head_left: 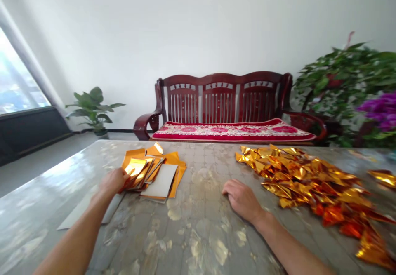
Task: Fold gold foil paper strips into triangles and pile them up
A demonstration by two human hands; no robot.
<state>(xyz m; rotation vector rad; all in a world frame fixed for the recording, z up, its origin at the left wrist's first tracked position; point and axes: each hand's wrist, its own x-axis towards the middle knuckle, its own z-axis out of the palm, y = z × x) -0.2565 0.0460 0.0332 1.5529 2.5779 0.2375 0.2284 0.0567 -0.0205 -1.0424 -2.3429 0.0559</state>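
Observation:
At the left of the table, my left hand (114,181) has its fingers closed on the near left edge of the gold foil paper (136,166). These sheets lie in a loose, uneven pile, some showing shiny gold and some orange. A pale grey sheet (161,180) lies on the pile's right side. Part of another grey sheet (78,209) shows under my left forearm. My right hand (243,200) rests on the table between the two heaps, its fingers curled in and nothing visible in them. To its right spreads a heap of folded gold foil pieces (297,176).
The patterned table (198,225) fills the foreground. Behind it stands a dark red wooden bench (218,102) with a red floral cover (229,131). A potted plant (94,108) is at the left, and leafy plants (346,81) with purple flowers (382,111) are at the right.

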